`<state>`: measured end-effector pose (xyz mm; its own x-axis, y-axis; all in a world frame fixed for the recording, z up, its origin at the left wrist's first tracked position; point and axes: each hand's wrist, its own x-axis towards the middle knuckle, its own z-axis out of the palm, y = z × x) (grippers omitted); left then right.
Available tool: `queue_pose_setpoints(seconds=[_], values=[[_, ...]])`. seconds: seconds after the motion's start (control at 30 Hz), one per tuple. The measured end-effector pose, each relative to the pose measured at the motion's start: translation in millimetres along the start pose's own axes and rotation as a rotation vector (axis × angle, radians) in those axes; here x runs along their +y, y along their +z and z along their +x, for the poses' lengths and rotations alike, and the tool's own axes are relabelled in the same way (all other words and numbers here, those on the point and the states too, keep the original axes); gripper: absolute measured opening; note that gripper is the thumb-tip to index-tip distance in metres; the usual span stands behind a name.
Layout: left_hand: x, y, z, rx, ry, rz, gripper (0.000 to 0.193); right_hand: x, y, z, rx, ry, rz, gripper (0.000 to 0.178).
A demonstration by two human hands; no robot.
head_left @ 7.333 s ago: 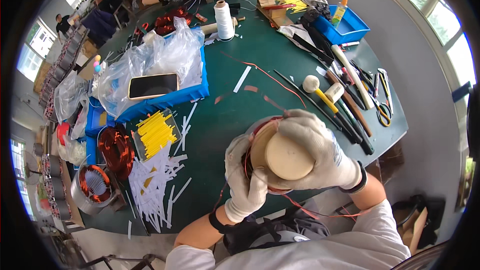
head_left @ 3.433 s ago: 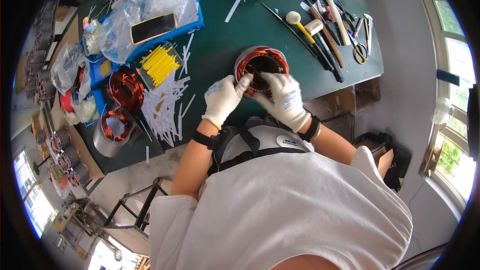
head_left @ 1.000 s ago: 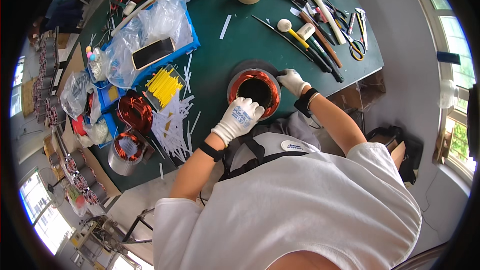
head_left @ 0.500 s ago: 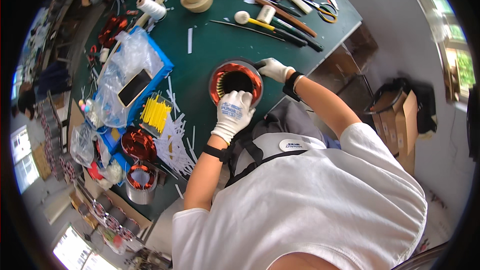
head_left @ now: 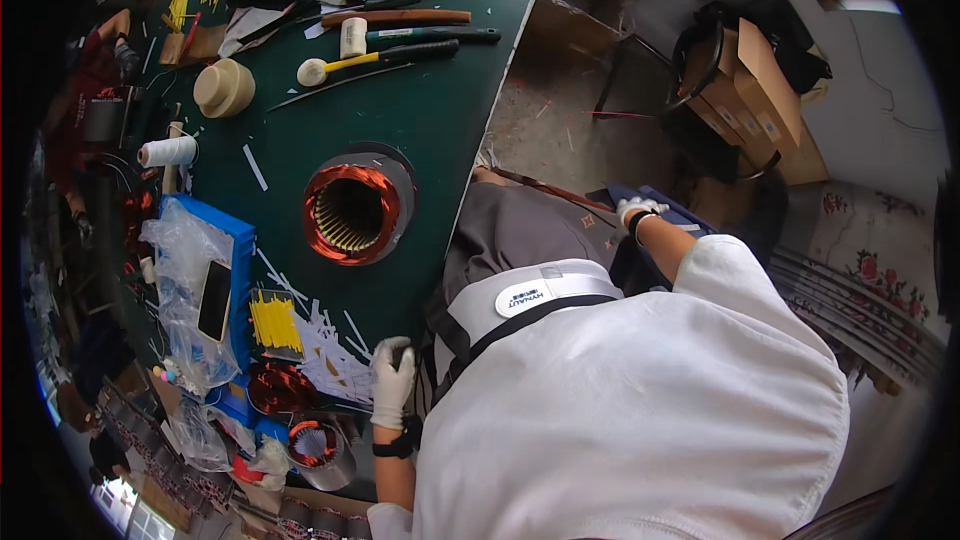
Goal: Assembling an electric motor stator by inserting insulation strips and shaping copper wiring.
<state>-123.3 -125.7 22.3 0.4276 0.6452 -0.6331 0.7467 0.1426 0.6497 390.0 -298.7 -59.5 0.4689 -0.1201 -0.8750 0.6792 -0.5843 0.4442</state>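
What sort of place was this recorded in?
Probably a workshop that winds or repairs electric motors: a large metal stator with copper-coloured windings around its opening stands on the green worktable, a smaller wound stator is nearby, and a yellow-and-black-handled mallet lies among other hand tools.

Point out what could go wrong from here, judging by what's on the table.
The left hand is close to loose white strips and might brush some off the green table. The copper windings of the grey stator are exposed, so a knock could scratch them. The phone lies against crumpled clear plastic and might slide.
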Motion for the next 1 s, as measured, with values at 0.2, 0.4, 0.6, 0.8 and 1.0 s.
queue_pose_setpoints(seconds=[0.2, 0.4, 0.6, 0.8, 1.0], values=[[-121, 48, -116, -0.268, -0.411, -0.207, 0.016, -2, 110, 37, -0.69, -0.438, 0.264, 0.055], [-157, 101, -142, -0.164, -0.604, -0.347, 0.015, -40, 130, 22, 0.244, -0.391, 0.765, 0.057], [-169, 155, -153, 0.002, -0.661, -0.538, 0.013, -50, 134, 10, 0.065, -0.765, -0.277, 0.039], [-162, 239, -166, 0.193, -0.729, -0.804, 0.013, -54, 116, 42, -0.134, -0.737, -0.176, 0.039], [-129, 338, -164, 0.402, -0.836, -1.144, 0.013, -82, 28, 105, 0.279, -0.606, 0.397, 0.039]])
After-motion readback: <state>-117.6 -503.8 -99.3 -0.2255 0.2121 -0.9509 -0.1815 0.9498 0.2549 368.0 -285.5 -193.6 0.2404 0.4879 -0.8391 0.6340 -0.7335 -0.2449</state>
